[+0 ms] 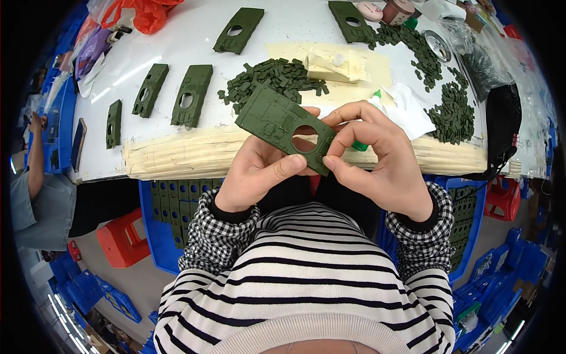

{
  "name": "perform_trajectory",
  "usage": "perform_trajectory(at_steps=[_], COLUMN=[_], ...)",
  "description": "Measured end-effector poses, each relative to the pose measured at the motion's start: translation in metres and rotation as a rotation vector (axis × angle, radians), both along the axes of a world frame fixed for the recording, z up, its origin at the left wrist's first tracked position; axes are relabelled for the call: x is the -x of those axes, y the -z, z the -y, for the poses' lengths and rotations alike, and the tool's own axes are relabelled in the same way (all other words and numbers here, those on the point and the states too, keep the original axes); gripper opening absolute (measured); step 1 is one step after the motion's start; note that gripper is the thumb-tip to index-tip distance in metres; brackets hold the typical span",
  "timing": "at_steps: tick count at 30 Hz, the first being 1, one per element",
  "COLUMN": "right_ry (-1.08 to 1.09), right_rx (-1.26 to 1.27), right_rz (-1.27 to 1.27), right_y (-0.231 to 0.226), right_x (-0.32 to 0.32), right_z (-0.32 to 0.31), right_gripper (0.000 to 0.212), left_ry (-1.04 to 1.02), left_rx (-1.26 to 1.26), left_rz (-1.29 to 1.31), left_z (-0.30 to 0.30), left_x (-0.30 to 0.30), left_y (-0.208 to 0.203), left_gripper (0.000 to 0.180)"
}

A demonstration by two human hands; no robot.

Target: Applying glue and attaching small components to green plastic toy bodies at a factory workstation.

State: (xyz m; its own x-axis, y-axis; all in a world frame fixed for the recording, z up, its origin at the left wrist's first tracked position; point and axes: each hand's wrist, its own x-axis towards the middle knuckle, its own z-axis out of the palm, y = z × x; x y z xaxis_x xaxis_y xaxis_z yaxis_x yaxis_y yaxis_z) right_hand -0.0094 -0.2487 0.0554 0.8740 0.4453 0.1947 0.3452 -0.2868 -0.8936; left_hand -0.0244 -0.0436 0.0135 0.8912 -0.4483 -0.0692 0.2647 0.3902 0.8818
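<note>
Gripping green hull pc (272, 112) in L hand (253, 177), w/ thumb on face just below round hole, other fingers mostly hidden behind. Holding it tilted above padded near edge (188, 154) of table, long axis running upper L to lower R. Pinching w/ R hand (386, 156), thumb + index tog. at lower-R, holed end, nearer that end than L; can't tell if on hull rim or tiny pt.

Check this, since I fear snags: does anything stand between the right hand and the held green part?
Nothing visible does: the right hand touches the green part near its right end; the left hand grips it.
</note>
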Motion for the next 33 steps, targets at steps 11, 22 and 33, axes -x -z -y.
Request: perform_trajectory(at_steps=[11,22,33], right_ry=[-0.024,0.172,0.309], right_rx=[0.055,0.207,0.240], right_rz=[0.043,0.343,0.540], right_y=[-0.002,-0.012,-0.001], right_x=[0.000,0.018,0.026], right_z=[0.001,0.003,-0.011], right_gripper=[0.011,0.034,0.029], left_ry=[-0.019,-0.017,-0.059], left_rx=[0.006,0.082,0.152], left_rz=[0.018,0.032,0.150], left_z=[0.001,0.002,0.006], left_x=[0.001,-0.002,0.000], left_y=[0.004,0.003,0.006], left_gripper=[0.069,0.078,0.072])
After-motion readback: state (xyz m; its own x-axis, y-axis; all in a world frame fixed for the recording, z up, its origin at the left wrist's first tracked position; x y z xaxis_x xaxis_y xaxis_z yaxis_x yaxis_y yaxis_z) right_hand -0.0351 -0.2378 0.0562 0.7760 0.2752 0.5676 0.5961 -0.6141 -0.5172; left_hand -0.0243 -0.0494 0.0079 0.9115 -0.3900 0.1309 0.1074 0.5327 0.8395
